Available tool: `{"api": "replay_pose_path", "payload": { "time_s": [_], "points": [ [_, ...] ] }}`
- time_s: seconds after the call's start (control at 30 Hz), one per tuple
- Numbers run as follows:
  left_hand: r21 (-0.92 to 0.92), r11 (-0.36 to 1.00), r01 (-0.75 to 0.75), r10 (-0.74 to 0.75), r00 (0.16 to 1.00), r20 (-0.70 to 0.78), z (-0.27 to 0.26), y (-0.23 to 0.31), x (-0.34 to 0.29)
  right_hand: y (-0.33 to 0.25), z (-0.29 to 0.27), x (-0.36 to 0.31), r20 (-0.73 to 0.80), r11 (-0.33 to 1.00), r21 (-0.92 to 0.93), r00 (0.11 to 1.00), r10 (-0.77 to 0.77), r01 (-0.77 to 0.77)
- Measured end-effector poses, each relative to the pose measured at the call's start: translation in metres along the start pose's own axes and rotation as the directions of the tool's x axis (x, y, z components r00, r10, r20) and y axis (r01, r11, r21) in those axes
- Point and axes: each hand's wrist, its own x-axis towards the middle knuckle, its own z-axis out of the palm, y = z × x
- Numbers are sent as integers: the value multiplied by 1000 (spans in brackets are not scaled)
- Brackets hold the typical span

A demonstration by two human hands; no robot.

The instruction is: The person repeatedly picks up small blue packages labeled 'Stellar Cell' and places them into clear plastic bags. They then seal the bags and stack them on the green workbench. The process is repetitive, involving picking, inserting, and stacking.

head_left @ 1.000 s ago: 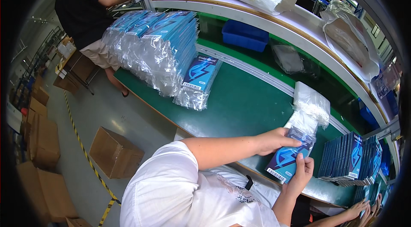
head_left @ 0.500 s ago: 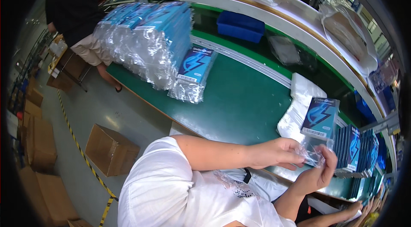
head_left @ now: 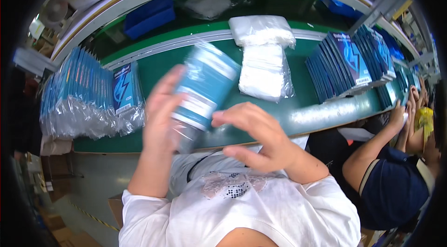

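Left hand [head_left: 160, 116] gripped the blurry blue packet [head_left: 205, 89] above the green table [head_left: 307, 112]; right hand [head_left: 260, 135] hovered open beside it.

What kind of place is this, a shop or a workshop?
Most likely a factory packing line. A long green bench carries a row of bagged blue boxes on one side, bare blue boxes on the other, and a stack of clear bags between.

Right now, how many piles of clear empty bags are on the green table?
2: one bag pile at the far edge, a second pile just in front, touching it. More may be hidden behind the hands.
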Motion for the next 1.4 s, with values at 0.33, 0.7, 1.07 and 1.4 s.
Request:
{"api": "replay_pose_path", "payload": {
  "time_s": [0.33,0.7,1.07,1.4],
  "points": [
    [969,-246,-17,483,864,138,-140,31,34,21,-2,-37,-54,920,113,922,384,-376],
    [863,-477,164,520,845,127,-122,32,39,6,-46,-44,-310,942,-172,923,227,-289],
    [734,-79,-674,145,721,677,-2,-35,40,7,-182,-7,-703,529,-629,708,-75,-569],
    [600,-88,-795,56,598,800,31,-101,70,37,-227,-34,-577,-12,-769,686,443,-639]
  ]
}}
